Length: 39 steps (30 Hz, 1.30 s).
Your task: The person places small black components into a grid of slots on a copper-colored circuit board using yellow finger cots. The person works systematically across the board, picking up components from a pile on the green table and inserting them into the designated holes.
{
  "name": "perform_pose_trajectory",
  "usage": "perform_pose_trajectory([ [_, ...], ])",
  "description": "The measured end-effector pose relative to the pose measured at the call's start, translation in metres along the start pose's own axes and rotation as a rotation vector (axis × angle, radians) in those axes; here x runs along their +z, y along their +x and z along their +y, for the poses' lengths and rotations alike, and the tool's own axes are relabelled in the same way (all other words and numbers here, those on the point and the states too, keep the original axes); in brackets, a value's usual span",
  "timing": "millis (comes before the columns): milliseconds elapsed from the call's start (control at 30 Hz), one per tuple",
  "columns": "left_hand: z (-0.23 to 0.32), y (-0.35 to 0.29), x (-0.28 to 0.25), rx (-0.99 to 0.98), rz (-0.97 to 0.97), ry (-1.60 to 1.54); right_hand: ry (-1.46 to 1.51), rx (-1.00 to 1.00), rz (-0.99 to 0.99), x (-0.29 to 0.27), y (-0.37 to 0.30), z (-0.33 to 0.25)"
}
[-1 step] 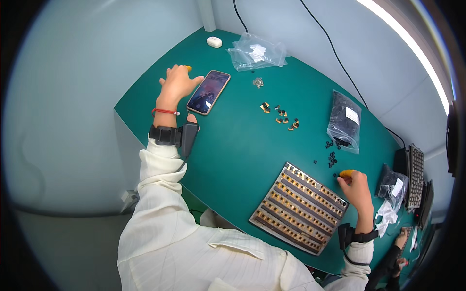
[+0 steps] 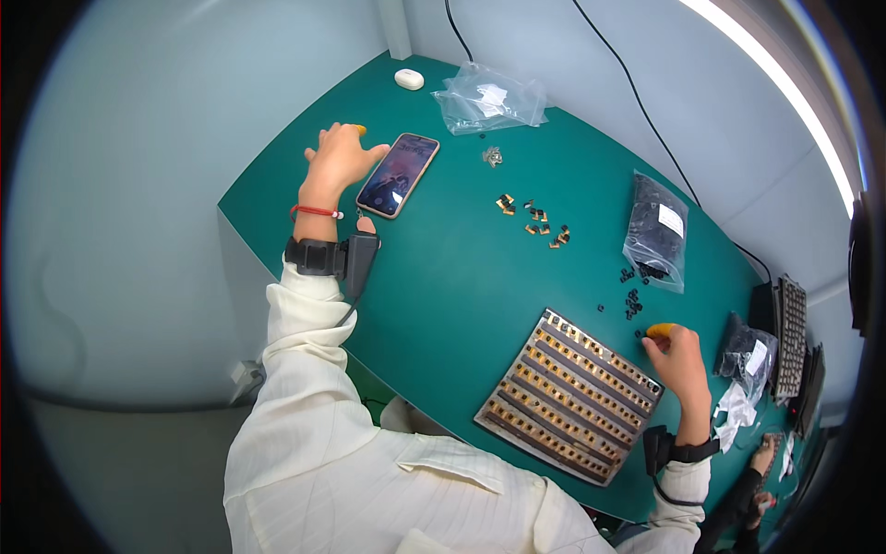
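Closest to you lies the slotted metal plate (image 2: 572,402) on the green table (image 2: 443,277), its rows of brass-coloured cells showing; take it as your landmark. Just beyond its far right corner your right hand (image 2: 681,358) hovers with the fingers curled together and an orange fingertip cover (image 2: 660,330) leading; whether anything small is pinched there I cannot tell. Just past that hand, still on the plate's right side, lie the loose black bits (image 2: 632,300), and beyond them the dark bag (image 2: 657,231) they seem to have spilled from. By my reading you are at the picking step, reaching for one black bit; the next move calls for a fine pinch on a single piece without scattering its neighbours. Further out from the plate's far edge sits a cluster of brass-and-black pieces (image 2: 535,222). Well to the plate's far left your left hand (image 2: 337,162) rests on the table with its fingers spread and holding nothing, its thumb side touching the phone (image 2: 399,174). Farthest from the plate are the clear bag (image 2: 489,97) and a small white case (image 2: 409,78). Against the earlier frame nothing differs; both hands and every part sit where they did.
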<state>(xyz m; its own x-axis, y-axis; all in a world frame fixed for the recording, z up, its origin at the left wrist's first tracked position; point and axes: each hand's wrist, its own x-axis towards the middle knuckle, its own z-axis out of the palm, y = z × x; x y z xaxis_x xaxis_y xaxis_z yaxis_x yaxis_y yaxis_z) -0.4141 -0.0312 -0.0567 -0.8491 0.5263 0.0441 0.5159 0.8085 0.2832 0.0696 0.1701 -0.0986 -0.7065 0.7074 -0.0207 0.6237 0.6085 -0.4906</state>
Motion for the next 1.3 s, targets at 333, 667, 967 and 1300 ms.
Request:
perform_pose_trajectory([
  [333, 0.064, -0.025, 0.020, 0.206, -0.107, 0.112, -0.034, 0.025, 0.025, -0.001, -0.002, -0.006],
  [667, 0.199, -0.105, 0.091, 0.919, -0.318, -0.256, 0.010, 0.005, -0.005, -0.002, -0.002, 0.002],
  [967, 0.216, -0.153, 0.121, 1.005, -0.470, -0.281, 0.004, 0.032, -0.066, -0.006, -0.014, 0.020],
  [1300, 0.215, -0.160, 0.129, 1.087, -0.388, -0.342, 0.024, 0.105, -0.096, -0.010, -0.012, 0.017],
])
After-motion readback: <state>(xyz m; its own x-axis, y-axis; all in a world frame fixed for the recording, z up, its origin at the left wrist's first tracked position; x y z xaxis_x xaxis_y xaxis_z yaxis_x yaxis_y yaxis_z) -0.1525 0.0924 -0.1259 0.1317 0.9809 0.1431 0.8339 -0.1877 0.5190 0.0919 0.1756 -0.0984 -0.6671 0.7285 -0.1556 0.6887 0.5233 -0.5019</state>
